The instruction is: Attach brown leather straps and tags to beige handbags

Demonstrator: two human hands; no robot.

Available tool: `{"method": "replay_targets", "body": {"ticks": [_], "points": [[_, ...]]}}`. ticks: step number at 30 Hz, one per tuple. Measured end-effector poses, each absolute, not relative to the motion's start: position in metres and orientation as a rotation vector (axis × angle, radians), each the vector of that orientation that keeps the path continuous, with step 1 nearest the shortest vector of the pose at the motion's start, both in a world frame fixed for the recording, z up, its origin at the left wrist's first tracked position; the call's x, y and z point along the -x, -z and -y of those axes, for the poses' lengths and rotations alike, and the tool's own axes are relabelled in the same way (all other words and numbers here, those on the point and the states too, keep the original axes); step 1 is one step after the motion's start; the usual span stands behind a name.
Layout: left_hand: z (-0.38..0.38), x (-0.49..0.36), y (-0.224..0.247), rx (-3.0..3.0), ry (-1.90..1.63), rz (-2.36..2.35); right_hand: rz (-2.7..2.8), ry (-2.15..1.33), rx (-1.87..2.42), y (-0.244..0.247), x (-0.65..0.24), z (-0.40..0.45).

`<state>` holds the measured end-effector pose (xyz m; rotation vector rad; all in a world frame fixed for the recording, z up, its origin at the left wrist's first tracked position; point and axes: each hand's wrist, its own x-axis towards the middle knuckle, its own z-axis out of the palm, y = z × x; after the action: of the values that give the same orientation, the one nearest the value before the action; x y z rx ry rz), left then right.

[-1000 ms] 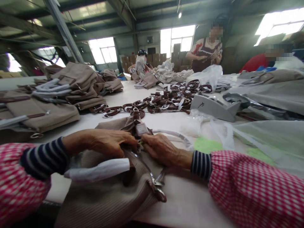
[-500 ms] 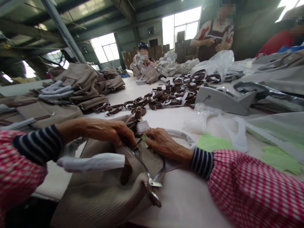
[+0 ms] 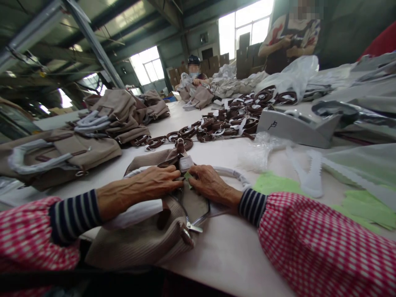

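A beige ribbed handbag (image 3: 139, 247) lies on the table in front of me, its zipper (image 3: 188, 220) open and the lining showing. My left hand (image 3: 154, 181) reaches over the bag, fingers closed at the edge of the opening. Opposite it, my right hand (image 3: 210, 183) pinches a small green slip of paper (image 3: 187, 176) over the lining. Just beyond the fingertips a white tag (image 3: 186, 163) hangs by the bag's far end. One white-wrapped handle (image 3: 136, 213) lies under my left forearm; the other wrapped handle (image 3: 230, 172) curves out behind my right hand.
More beige bags (image 3: 117, 107) are piled at the left. Coiled brown straps (image 3: 216, 119) spread across the middle. A grey tape dispenser (image 3: 291, 128), crumpled clear plastic (image 3: 260, 150) and green paper sheets (image 3: 276, 183) lie at the right. Co-workers (image 3: 291, 41) are across the table.
My left hand has moved a little, its fingers now closer to the right hand at the opening. The right hand keeps the green slip. The view has shifted left.
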<state>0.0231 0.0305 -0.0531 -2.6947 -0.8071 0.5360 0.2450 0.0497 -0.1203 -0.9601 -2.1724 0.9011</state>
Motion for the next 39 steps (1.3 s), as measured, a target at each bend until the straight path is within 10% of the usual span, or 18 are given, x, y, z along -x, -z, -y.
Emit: {"method": "replay_targets", "body": {"ticks": [39], "points": [[-0.017,-0.02,0.049,2.506,-0.441,0.754,2.255,-1.258,1.0,0.104,-0.236,-0.067]]}}
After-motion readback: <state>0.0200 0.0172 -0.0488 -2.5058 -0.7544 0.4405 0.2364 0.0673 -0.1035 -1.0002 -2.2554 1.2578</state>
